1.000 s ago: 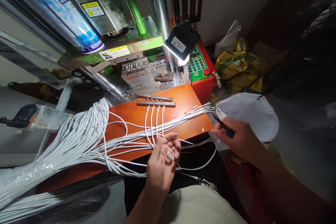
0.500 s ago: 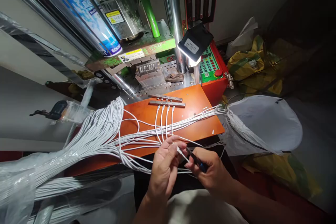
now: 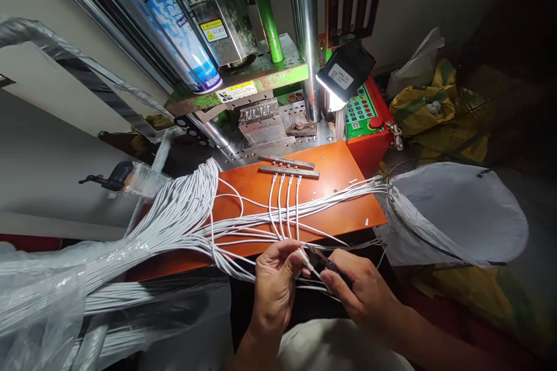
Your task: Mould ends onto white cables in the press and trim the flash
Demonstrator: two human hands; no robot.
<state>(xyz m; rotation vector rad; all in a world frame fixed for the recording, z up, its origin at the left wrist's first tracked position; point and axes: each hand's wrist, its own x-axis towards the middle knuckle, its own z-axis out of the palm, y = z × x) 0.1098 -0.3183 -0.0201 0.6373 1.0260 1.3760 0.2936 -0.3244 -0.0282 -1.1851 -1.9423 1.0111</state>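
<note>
glossy orange board (image 3: 342, 168) is lying before a metal press (image 3: 278, 75), carrying thin white cables (image 3: 174, 226). near this board's front edge, left hand (image 3: 276, 287) is pinching a white cable end (image 3: 306, 255); right hand (image 3: 368, 284) is clamping fingers around a dark-handled tool (image 3: 325, 259).

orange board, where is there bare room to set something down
Best: the far right of the board, between the bars and right edge, beyond the cables. A smaller patch: the near right corner, between cables and white scrap. Cables crowd the left and middle; left hand and right hand are by the near edge.
</note>
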